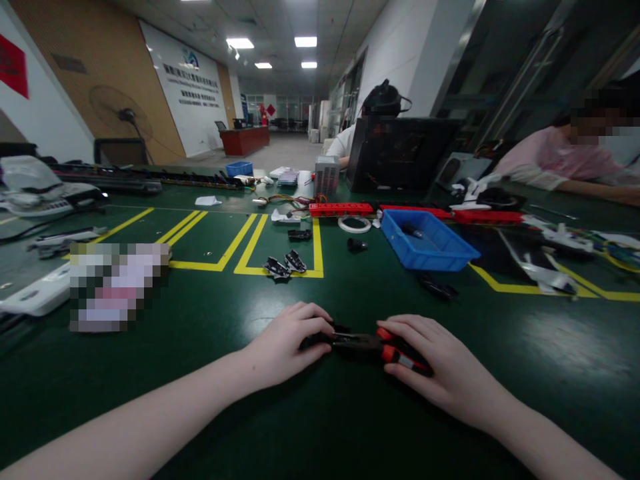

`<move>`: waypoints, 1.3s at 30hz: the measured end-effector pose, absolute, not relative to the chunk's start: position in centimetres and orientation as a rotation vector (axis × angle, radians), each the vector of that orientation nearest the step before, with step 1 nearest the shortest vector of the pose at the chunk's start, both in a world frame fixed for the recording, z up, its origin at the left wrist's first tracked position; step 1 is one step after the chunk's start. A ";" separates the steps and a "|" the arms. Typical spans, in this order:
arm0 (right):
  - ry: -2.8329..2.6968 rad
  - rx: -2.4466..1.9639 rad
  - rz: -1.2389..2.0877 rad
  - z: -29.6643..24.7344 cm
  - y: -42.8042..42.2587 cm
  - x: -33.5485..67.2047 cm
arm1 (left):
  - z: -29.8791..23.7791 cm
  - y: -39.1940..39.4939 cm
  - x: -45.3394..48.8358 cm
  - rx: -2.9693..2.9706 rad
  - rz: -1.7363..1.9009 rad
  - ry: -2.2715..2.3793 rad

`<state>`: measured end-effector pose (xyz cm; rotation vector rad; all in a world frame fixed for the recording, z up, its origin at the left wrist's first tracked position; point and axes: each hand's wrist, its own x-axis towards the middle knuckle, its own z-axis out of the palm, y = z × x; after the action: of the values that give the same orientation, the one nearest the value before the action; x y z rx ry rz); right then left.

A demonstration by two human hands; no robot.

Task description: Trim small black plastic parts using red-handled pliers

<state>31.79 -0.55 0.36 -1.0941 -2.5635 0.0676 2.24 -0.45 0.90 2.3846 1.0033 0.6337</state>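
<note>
My right hand [433, 357] is wrapped round the red and black handles of a pair of pliers [363, 343], whose dark jaws point left. In my left hand [293, 337] is a small black part [315, 339], pinched between thumb and fingers. The tips of the jaws meet this part or lie right against it; the exact contact is hidden. Both hands stay low over the green table [320, 420]. Beyond them, two black and silver parts [284, 265] lie by a yellow tape line, with a smaller black piece [300, 235] behind them.
A blue tray [430, 243] with a dark item inside stands ahead right. Near it are a black cylinder [357, 245], a black piece [438, 287] and a white ring [355, 225]. Red power strips [341, 210] run across the table. Two people sit beyond, one behind a black case [400, 157].
</note>
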 end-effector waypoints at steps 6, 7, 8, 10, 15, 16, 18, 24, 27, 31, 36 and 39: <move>-2.625 -1.179 0.151 0.2 -0.2 32.2 | 0.7 -0.4 2.2 2.402 0.643 0.990; -2.633 -1.192 0.143 0.3 -0.1 32.3 | 0.7 -0.4 2.2 2.401 0.648 0.992; -2.639 -1.211 0.133 0.4 -0.1 32.5 | 0.7 -0.4 2.2 2.399 0.648 0.993; -2.657 -1.248 0.126 0.7 0.1 32.7 | 0.7 -0.4 2.3 2.395 0.635 0.997; -2.658 -1.274 0.159 1.0 0.4 33.1 | 0.8 -0.4 2.2 2.387 0.617 1.006; -2.651 -1.276 0.158 0.9 0.5 33.1 | 0.9 -0.5 2.2 2.386 0.613 1.007; -2.641 -1.294 0.145 0.9 0.5 33.2 | 0.9 -0.5 2.2 2.385 0.602 1.003; -2.642 -1.332 0.101 1.0 0.8 33.5 | 0.8 -0.6 2.1 2.376 0.602 1.013; -2.611 -1.349 0.123 1.0 0.9 33.5 | 0.8 -0.6 2.1 2.384 0.597 1.008; -2.572 -1.315 0.136 0.9 1.0 33.5 | 1.0 -0.6 2.2 2.391 0.596 1.010; -2.508 -1.153 -0.113 0.9 0.8 33.6 | 1.1 -0.8 2.3 2.382 0.608 1.021; -2.470 -1.051 -0.294 1.1 0.6 33.5 | 1.1 -0.8 2.3 2.381 0.610 1.028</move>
<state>33.47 0.56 1.13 -1.0510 -2.4703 -0.2940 2.32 -0.78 1.06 2.3811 1.0278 0.6099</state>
